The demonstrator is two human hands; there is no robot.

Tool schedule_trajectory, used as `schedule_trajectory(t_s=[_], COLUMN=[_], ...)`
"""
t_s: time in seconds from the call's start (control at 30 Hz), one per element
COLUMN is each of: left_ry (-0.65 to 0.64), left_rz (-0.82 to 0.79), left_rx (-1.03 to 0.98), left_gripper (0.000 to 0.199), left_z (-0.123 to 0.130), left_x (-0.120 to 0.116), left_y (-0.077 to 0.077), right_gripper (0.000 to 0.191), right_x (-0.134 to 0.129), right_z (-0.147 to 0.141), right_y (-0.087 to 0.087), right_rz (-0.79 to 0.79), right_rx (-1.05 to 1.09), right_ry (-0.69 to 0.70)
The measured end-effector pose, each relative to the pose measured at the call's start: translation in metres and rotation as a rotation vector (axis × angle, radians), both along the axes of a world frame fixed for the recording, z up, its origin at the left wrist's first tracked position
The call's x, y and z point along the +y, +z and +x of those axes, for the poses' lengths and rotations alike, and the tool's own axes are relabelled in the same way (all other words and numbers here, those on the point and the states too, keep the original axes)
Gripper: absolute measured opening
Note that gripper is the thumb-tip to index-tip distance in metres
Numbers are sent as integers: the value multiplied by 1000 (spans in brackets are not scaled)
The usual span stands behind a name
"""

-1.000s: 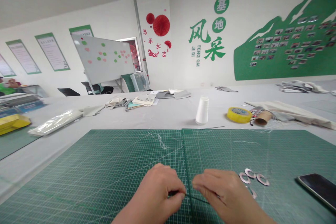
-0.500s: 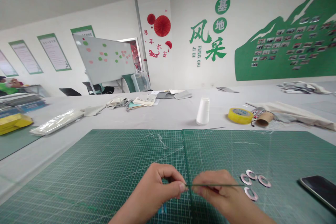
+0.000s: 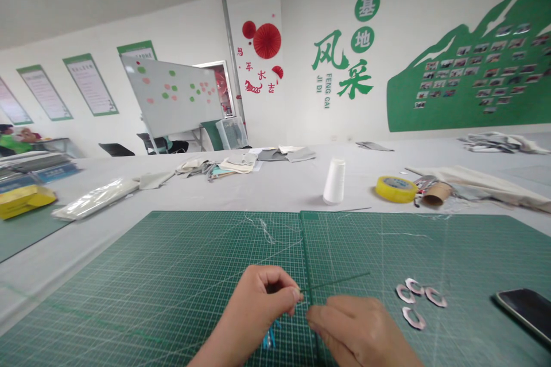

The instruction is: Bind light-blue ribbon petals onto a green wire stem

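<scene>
My left hand (image 3: pixel 258 307) pinches one end of a thin green stick-like piece (image 3: pixel 340 281), perhaps a wire, which points right and slightly away from me. Below that piece and apart from it, my right hand (image 3: pixel 359 327) has its fingers pressed together; whatever they may hold is hidden. Partly behind my left wrist, a small bright blue item (image 3: pixel 270 338) with thin strands lies on the green cutting mat (image 3: pixel 193 264). Several pinkish rings (image 3: pixel 414 319) with dark edges lie to the right of my right hand.
A dark phone (image 3: pixel 525 312) lies at the right. Beyond the mats stand a white thread cone (image 3: pixel 334 182), a yellow tape roll (image 3: pixel 396 189) and a cardboard tube (image 3: pixel 437 194). Fabric scraps (image 3: pixel 236 164) lie farther back. Clear plastic packaging (image 3: pixel 97 199) and a yellow packet (image 3: pixel 26 200) are left.
My right hand has let go of the green piece and moved slightly down. The piece's free end now tilts farther away from me, held by my left hand alone.
</scene>
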State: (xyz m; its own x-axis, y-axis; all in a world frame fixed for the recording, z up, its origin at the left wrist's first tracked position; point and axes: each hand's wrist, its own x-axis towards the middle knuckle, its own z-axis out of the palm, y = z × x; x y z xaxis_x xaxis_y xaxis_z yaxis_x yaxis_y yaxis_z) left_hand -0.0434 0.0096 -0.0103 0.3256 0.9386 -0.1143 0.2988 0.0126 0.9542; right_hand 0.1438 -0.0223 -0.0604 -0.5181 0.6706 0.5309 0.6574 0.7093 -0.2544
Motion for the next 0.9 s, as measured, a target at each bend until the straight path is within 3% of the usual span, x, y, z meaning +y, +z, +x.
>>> schedule_trajectory(t_s=[0.17,0.33,0.57,0.7,0.9], left_ry=[1,-17,-260,-410,-502], left_rz=[83,307,622,658,504], left_rx=[117,314,561,532,331], left_gripper=[14,16,18,16,21], left_z=[2,4,1,-4,-8], left_x=[-1,-6,-4,-3,-6], left_y=[-2,-5,-8,-6,5], right_gripper=[35,34,35,32,23], right_x=[-2,-3,1,6,11], right_z=[-2,2,11,13,15], right_y=[10,15,15,17,24], right_rz=[95,97,48,-121,-468], right_rx=[0,-15,8,41,176], right_ry=[-15,-47,-63,-43,27])
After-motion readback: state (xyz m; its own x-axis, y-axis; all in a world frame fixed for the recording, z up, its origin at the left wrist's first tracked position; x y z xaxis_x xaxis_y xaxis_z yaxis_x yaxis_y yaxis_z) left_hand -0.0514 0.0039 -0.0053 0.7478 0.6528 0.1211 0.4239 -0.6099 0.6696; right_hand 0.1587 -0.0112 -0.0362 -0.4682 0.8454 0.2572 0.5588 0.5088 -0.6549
